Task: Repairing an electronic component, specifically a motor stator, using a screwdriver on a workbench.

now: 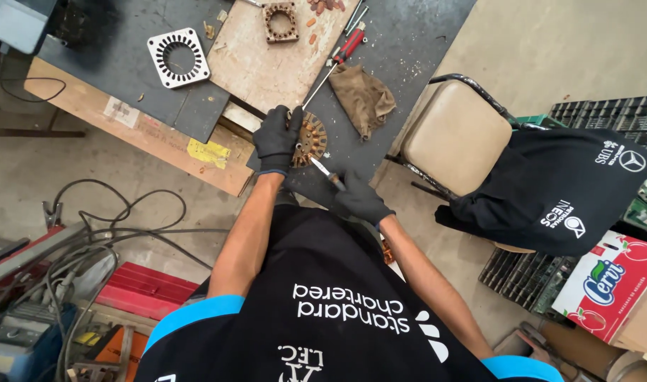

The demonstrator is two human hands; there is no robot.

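At the near edge of a dark work surface [408, 42], a person in black gloves bends over a rusty, copper-wound motor stator [310, 139]. The left hand [276, 139] wraps its fingers around the stator's left side, grasping it and steadying it where it lies on the surface near the front corner. The right hand [359, 198], just below and to the right, has its fingers clenched around the handle of a small metal-tipped tool [322, 168], whose point is aimed at the stator's lower rim. Just beyond the stator lies a red-handled screwdriver [335, 62], its shaft pointing toward the left hand, and beside it a crumpled brown rag [364, 95]. Farther back, a bare silver stator lamination plate [177, 57] lies on the dark sheet, and a second rusty square frame [280, 21] sits on a pale wooden board [267, 64]. To the right of the surface stands a metal-framed chair with a beige seat [454, 138], with a black garment [557, 191] draped nearby. A red fruit carton [610, 283] sits at the lower right, and black cables [118, 233] snake across the concrete floor at left beside a red case [146, 290].
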